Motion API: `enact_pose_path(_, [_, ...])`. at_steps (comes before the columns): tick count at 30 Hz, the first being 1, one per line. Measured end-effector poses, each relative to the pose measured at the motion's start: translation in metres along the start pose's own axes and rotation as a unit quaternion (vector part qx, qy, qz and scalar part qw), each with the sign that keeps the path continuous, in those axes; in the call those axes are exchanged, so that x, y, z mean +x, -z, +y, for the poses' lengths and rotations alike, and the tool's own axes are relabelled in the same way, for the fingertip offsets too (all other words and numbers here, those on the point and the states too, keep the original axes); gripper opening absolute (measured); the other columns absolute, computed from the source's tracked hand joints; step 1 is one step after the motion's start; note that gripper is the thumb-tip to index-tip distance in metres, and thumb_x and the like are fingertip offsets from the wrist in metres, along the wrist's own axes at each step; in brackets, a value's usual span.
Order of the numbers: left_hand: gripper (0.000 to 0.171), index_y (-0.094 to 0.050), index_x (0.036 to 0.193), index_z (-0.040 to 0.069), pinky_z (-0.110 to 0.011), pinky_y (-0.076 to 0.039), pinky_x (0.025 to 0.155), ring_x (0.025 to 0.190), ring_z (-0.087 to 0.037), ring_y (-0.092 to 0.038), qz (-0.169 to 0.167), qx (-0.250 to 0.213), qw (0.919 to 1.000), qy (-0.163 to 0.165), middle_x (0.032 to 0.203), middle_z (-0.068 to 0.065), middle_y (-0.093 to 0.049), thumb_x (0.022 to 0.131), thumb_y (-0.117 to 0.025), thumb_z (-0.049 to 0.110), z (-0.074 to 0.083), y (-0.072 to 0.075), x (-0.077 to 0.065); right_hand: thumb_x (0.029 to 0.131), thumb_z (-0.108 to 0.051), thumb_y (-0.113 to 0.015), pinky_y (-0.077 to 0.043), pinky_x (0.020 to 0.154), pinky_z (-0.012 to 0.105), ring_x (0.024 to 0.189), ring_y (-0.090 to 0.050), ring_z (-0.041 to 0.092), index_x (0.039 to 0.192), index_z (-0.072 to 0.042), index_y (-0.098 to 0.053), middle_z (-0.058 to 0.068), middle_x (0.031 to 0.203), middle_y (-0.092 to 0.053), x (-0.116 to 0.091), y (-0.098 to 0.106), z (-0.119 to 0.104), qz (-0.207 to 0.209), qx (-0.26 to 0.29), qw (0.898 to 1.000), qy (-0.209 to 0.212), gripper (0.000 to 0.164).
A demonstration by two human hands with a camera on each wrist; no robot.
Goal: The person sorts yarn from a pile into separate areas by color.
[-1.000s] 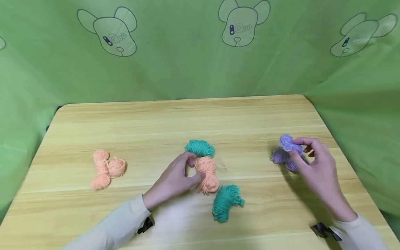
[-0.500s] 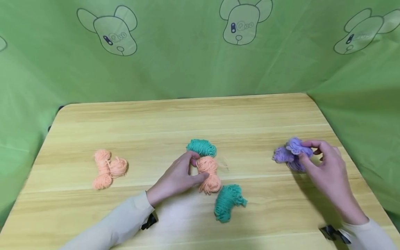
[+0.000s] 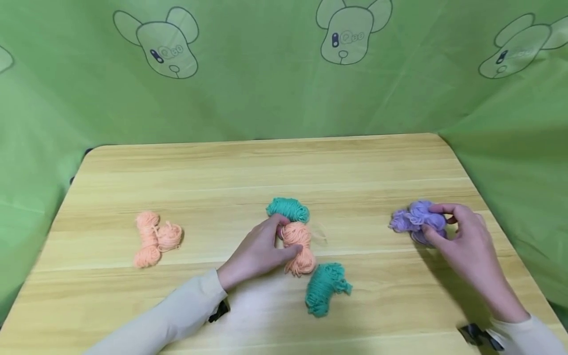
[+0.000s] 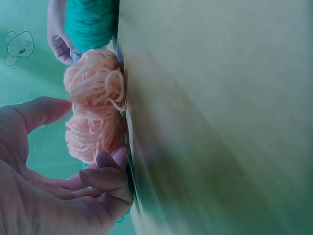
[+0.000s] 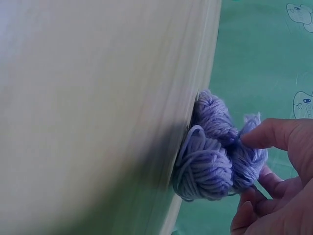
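Observation:
My left hand (image 3: 259, 251) holds a peach skein of yarn (image 3: 303, 236) mid-table, thumb by its narrow waist and fingers curled at its far end. A teal skein (image 3: 288, 209) lies just behind it, and another teal skein (image 3: 325, 288) lies in front, to its right. Over at the right, my right hand (image 3: 466, 246) pinches a purple skein (image 5: 248, 164) between thumb and fingers. That skein rests on top of other purple skeins (image 5: 203, 169) lying on the table, partly hiding them in the head view.
Two peach skeins (image 3: 148, 239) lie close together at the left of the wooden table (image 3: 213, 172). Green cloth (image 3: 257, 88) printed with mouse heads hangs behind and at both sides. A thin loose strand (image 3: 318, 234) lies right of the held peach skein.
My right hand has lowered the purple skein onto the other purple ones, shifting slightly right and toward me. My left hand keeps its place on the peach skein; the view has shifted slightly.

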State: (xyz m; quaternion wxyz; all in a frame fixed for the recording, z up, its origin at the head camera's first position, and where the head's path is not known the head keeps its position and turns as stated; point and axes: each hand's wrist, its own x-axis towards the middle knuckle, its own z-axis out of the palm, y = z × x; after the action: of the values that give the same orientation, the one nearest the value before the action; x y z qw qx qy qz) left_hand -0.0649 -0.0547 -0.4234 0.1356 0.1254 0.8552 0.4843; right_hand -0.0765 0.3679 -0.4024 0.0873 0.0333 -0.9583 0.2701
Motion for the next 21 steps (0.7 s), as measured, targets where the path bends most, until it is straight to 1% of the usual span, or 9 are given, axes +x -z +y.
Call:
enact_pose_path(2, [0.042,-0.062,0.129,0.009,-0.036,-0.046,0.068,0.080,-0.019,-0.052,0.003,0.007,0.9999,-0.010,0.096,-0.003,-0.059,0.097,-0.079,0.030,-0.002,-0.002,0.001,0.092,-0.006,-0.085,-0.035,0.070,0.025,0.097,-0.045,0.030,0.137,0.006,-0.063,0.025,0.117,-0.060,-0.001,0.001,0.000,-0.011,0.001,1.000,-0.005,0.051])
enact_pose_path(4, [0.036,-0.061,0.125,0.010,-0.034,-0.043,0.065,0.077,-0.018,-0.049,0.011,0.028,0.9991,-0.031,0.092,-0.001,-0.055,0.098,-0.076,0.028,-0.017,-0.011,0.006,0.095,-0.012,-0.085,-0.035,0.072,0.029,0.101,-0.046,0.033,0.139,0.006,-0.062,0.026,0.120,-0.059,-0.002,0.002,0.000,-0.020,0.006,1.000,-0.017,0.053])
enact_pose_path(5, [0.034,-0.061,0.122,0.011,-0.034,-0.042,0.064,0.076,-0.018,-0.049,0.012,0.032,0.9989,-0.033,0.090,-0.001,-0.055,0.097,-0.076,0.027,-0.019,-0.012,0.007,0.096,-0.014,-0.085,-0.036,0.073,0.030,0.103,-0.046,0.034,0.140,0.006,-0.061,0.026,0.122,-0.058,-0.002,0.002,0.000,-0.023,0.008,0.999,-0.021,0.054])
enact_pose_path(6, [0.032,-0.060,0.120,0.012,-0.035,-0.042,0.064,0.076,-0.019,-0.049,0.008,0.032,0.9991,-0.028,0.089,-0.002,-0.054,0.097,-0.077,0.025,-0.017,-0.011,0.007,0.098,-0.017,-0.084,-0.036,0.073,0.031,0.105,-0.046,0.034,0.141,0.006,-0.061,0.026,0.122,-0.058,-0.002,0.002,0.000,-0.023,0.009,0.999,-0.025,0.054])
enact_pose_path(9, [0.029,-0.059,0.115,0.013,-0.035,-0.042,0.063,0.077,-0.019,-0.050,0.008,0.040,0.9988,-0.027,0.086,-0.001,-0.053,0.096,-0.078,0.023,-0.026,-0.016,0.010,0.100,-0.020,-0.081,-0.036,0.074,0.030,0.105,-0.046,0.032,0.138,0.005,-0.063,0.023,0.121,-0.058,-0.002,0.002,0.000,-0.009,0.011,1.000,-0.023,0.049])
enact_pose_path(11, [0.029,-0.060,0.112,0.015,-0.035,-0.044,0.062,0.075,-0.018,-0.051,0.006,0.035,0.9993,-0.014,0.083,0.000,-0.054,0.094,-0.081,0.025,-0.023,-0.013,0.008,0.099,-0.015,-0.080,-0.036,0.073,0.025,0.103,-0.045,0.030,0.134,0.006,-0.065,0.023,0.119,-0.058,-0.002,-0.001,0.001,0.004,0.014,1.000,-0.007,0.043])
enact_pose_path(13, [0.027,-0.062,0.110,0.015,-0.036,-0.044,0.060,0.071,-0.018,-0.051,0.005,0.037,0.9993,-0.006,0.079,0.000,-0.054,0.093,-0.080,0.024,-0.025,-0.013,0.008,0.098,-0.010,-0.081,-0.035,0.073,0.020,0.102,-0.044,0.029,0.132,0.006,-0.067,0.022,0.118,-0.057,-0.001,-0.004,0.002,0.014,0.016,1.000,0.006,0.040])
enact_pose_path(16, [0.025,-0.065,0.108,0.020,-0.035,-0.044,0.057,0.064,-0.014,-0.051,0.005,0.037,0.9993,0.005,0.075,0.003,-0.056,0.092,-0.082,0.029,-0.039,-0.014,0.012,0.095,-0.006,-0.082,-0.034,0.072,0.017,0.101,-0.044,0.030,0.131,0.007,-0.067,0.025,0.120,-0.056,0.000,-0.007,0.001,0.018,0.022,1.000,0.010,0.041])
enact_pose_path(21, [0.019,-0.068,0.106,0.016,-0.031,-0.042,0.057,0.063,-0.012,-0.050,-0.002,0.024,0.9995,0.019,0.074,0.002,-0.057,0.093,-0.082,0.018,-0.015,0.001,0.004,0.095,-0.016,-0.086,-0.034,0.077,0.030,0.110,-0.045,0.035,0.137,0.006,-0.063,0.029,0.131,-0.053,-0.001,-0.005,-0.003,0.003,0.030,0.999,-0.015,0.053])
